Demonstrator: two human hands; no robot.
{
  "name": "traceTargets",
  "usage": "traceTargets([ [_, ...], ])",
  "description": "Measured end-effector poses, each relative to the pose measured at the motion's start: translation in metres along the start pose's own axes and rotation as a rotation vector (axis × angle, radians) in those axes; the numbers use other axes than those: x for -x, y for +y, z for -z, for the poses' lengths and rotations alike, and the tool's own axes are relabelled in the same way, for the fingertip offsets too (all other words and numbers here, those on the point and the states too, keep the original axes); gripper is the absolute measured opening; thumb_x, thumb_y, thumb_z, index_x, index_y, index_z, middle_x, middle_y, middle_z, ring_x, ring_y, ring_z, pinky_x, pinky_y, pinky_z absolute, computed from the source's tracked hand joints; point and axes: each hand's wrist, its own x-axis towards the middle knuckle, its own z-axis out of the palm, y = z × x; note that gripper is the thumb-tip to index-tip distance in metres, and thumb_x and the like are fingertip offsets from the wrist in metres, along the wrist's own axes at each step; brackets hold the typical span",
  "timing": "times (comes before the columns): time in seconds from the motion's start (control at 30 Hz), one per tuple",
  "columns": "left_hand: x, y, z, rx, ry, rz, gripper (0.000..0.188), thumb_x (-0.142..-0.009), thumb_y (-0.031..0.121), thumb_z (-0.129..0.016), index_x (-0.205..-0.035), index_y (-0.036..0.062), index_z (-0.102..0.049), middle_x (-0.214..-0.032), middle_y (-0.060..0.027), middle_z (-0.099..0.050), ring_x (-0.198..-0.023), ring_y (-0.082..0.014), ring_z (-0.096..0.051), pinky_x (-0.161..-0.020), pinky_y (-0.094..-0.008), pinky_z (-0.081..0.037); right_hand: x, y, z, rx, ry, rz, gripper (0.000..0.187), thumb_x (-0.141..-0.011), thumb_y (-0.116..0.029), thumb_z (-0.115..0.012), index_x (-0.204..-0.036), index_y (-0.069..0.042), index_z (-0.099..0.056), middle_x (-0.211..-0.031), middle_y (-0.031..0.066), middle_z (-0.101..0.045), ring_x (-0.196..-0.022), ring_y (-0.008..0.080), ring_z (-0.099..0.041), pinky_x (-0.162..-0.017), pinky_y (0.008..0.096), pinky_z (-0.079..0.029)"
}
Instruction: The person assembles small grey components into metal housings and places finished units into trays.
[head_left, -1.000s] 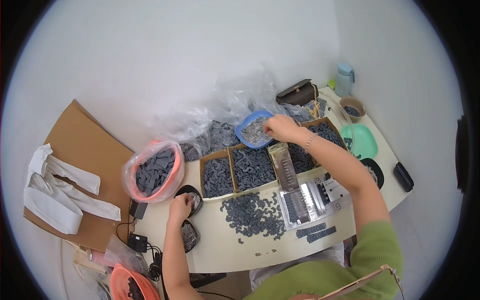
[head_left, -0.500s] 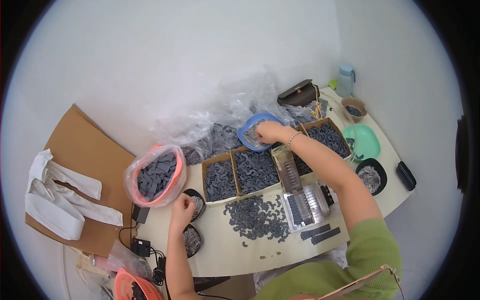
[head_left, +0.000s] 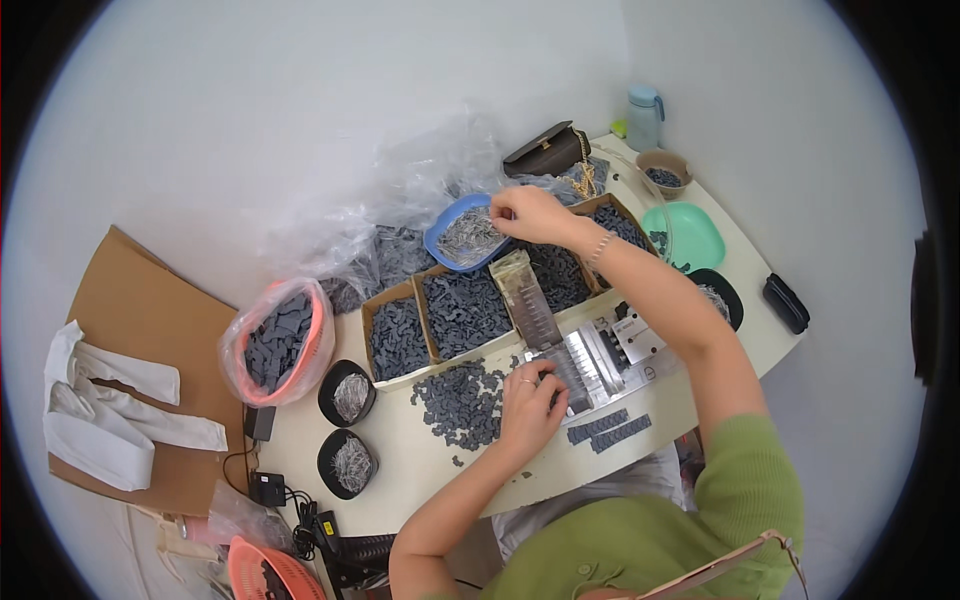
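Left hand at metal fixture edge; right hand over blue tray rim; cannot tell either grip; desk surface showing leftward.

Bright, diffuse light | soft shadows | fisheye bending | black corners

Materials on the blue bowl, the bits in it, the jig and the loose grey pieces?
Blue bowl: likely molded plastic, smooth; uniform color, rounded rim.
Bits: probably bare metal; thin, silvery, glinting.
Jig: silver part looks like polished metal, given bright reflections.
Grey pieces: matte, no glints; maybe rubber or plastic, can't tell which.
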Motion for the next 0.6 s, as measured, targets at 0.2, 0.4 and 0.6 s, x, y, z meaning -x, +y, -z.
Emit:
traceTargets([
  [0.2,-0.001,0.003,0.001,-0.097,0.023,-0.024,0.014,-0.069,0.005,-0.071,-0.079,0.0067,-0.061,-0.106,-0.0109,-0.058,-0.101,-0.0301,-0.053,-0.086,-0.0423,-0.038,0.099,-0.028,0.014,-0.124,-0.349,0.204,0.012,-0.076,-0.015,-0.061,-0.077,-0.004,-0.065,-0.072,0.0139,-0.065,-0.067,0.0303,-0.064,-0.063,0.0400,-0.050],
  [0.4,0.002,0.004,0.002,-0.118,0.044,-0.022,0.015,-0.069,0.006,-0.072,-0.082,0.0063,-0.064,-0.106,-0.0101,-0.059,-0.102,-0.0293,-0.054,-0.088,-0.0418,-0.039,0.173,-0.043,-0.021,0.281,-0.259,0.359,0.011,-0.074,-0.013,-0.061,-0.079,-0.004,-0.063,-0.083,0.0114,-0.061,-0.080,0.0292,-0.064,-0.066,0.0398,-0.053],
  [0.6,0.014,0.008,0.007,-0.154,-0.003,-0.117,0.026,-0.072,0.011,-0.072,-0.097,0.0041,-0.067,-0.110,-0.0124,-0.059,-0.105,-0.0312,-0.053,-0.089,-0.0419,-0.039,0.188,-0.042,-0.031,0.287,-0.168,0.384,0.010,-0.074,-0.013,-0.061,-0.078,-0.004,-0.063,-0.084,0.0086,-0.060,-0.081,0.0244,-0.061,-0.068,0.0365,-0.053],
])
